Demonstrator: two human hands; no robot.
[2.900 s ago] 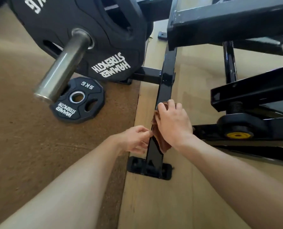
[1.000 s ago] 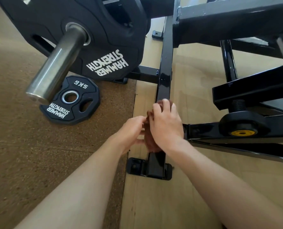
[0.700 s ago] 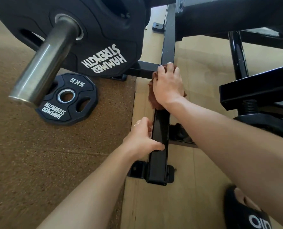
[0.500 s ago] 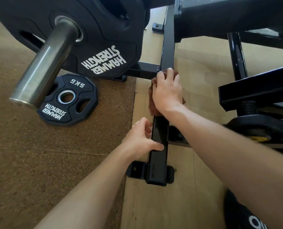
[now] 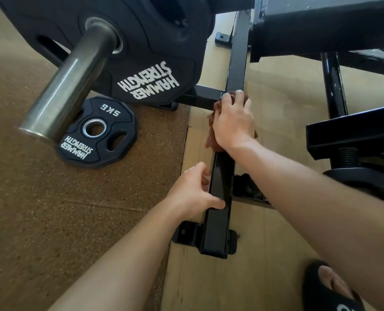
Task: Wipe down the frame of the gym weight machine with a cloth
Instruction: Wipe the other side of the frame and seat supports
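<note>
Frame rail (image 5: 220,198) of the weight machine, a black square tube lying low along the floor (image 5: 209,283), was the part being wiped at this moment. A brown cloth (image 5: 211,133) sat on top of that rail, about where a short crosspiece (image 5: 203,97) joins it from the left. The right hand (image 5: 233,122) lay over the cloth with fingers curled down around it and the tube, pressing it to the metal. Nearer the camera, the left hand (image 5: 193,194) gripped the same rail, thumb across its top face and fingers tucked down its left side, apparently steadying the body or the frame.

The step in hand looked like a lengthwise pass along the rail, with the cloth partway along it. Beyond the cloth the tube ran on under a thick beam (image 5: 321,25) of the machine. The next move probably called for sliding the cloth farther up toward that beam while keeping pressure on the top and sides, then turning to the crosspiece and the joint, where dust tends to gather. A loaded weight plate (image 5: 152,63) on its steel sleeve (image 5: 70,86) hung close on the left, so the reach there would be cramped. A small plate (image 5: 96,133) lay on the floor just beside it.
</note>
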